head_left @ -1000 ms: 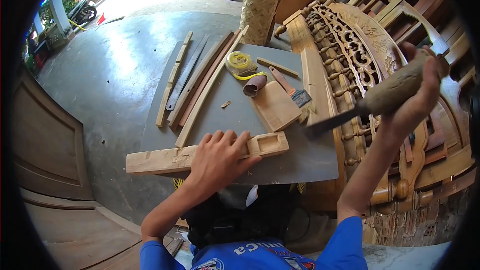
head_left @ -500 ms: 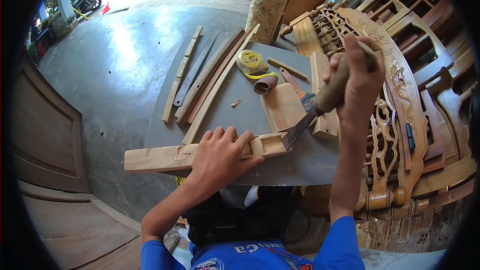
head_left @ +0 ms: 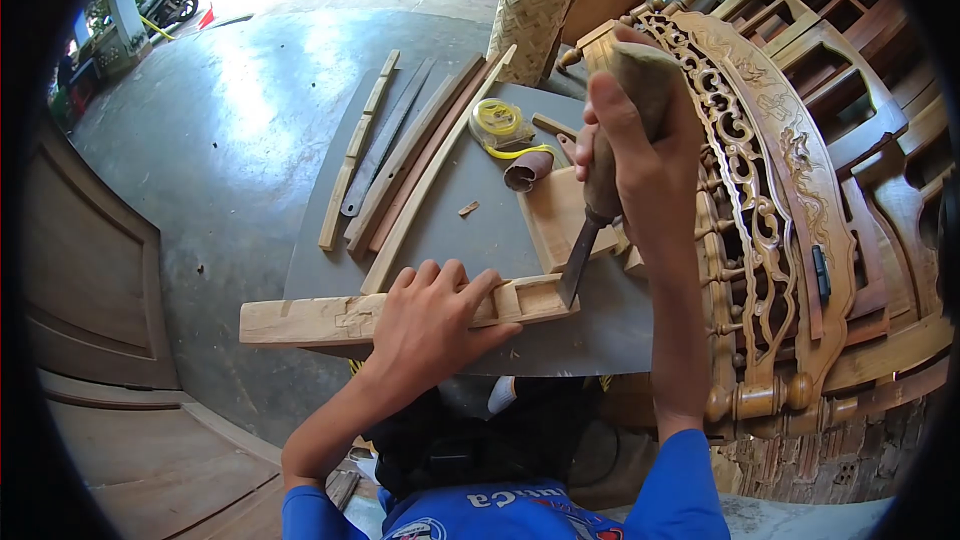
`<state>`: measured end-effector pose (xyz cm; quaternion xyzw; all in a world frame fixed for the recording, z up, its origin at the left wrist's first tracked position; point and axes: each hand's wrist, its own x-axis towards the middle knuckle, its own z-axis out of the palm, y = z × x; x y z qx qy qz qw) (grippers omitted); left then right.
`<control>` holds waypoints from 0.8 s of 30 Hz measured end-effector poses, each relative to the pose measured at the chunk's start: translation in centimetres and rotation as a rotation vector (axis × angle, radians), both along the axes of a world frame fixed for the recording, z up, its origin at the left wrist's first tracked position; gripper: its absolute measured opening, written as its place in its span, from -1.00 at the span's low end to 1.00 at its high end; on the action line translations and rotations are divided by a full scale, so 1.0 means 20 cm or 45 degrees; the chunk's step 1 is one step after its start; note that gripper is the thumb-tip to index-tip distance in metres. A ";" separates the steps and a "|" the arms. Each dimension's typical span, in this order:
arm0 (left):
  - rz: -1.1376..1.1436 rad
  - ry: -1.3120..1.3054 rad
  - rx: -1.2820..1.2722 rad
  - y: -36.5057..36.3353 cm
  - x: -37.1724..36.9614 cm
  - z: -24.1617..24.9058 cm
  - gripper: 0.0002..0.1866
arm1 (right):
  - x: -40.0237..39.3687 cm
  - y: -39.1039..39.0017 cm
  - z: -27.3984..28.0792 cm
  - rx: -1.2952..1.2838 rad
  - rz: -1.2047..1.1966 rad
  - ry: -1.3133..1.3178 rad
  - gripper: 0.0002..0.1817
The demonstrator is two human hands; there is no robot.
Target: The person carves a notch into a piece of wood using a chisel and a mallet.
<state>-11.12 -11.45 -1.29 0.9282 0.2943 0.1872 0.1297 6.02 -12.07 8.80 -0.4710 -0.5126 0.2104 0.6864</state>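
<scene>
A pale wooden piece (head_left: 300, 320) with notches cut along its top lies across the near edge of the grey table. My left hand (head_left: 430, 315) is wrapped over its middle, pressing it down, thumb along the near side. In my right hand (head_left: 650, 140) is a chisel (head_left: 590, 230), gripped round its thick wooden handle. The blade points down, and its tip touches the recess at the wood's right end. The chisel stands steeply, tilted slightly to the right. Close behind the wood lies a flat wooden block (head_left: 560, 220), partly hidden by the right hand.
Wood strips (head_left: 430, 180) and a saw blade (head_left: 385, 140) lie at the table's left. A yellow tape roll (head_left: 500, 120) and curled sandpaper (head_left: 527, 170) sit near the middle. Carved furniture panels (head_left: 790, 160) stand at right, wooden door panels (head_left: 95, 240) at left.
My right hand has moved left and the chisel has swung from a slant to a steeper stance, its tip still at the wood's right end. The left hand and wood have shifted slightly left.
</scene>
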 end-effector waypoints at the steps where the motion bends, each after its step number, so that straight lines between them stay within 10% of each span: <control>1: -0.003 -0.006 0.000 0.00 0.00 0.00 -0.51 | 0.00 0.02 -0.01 -0.008 0.026 0.020 -0.52; 24: -0.041 0.034 -0.128 0.02 -0.05 0.01 -0.51 | 0.03 0.17 -0.05 -0.314 -0.037 -0.071 -0.64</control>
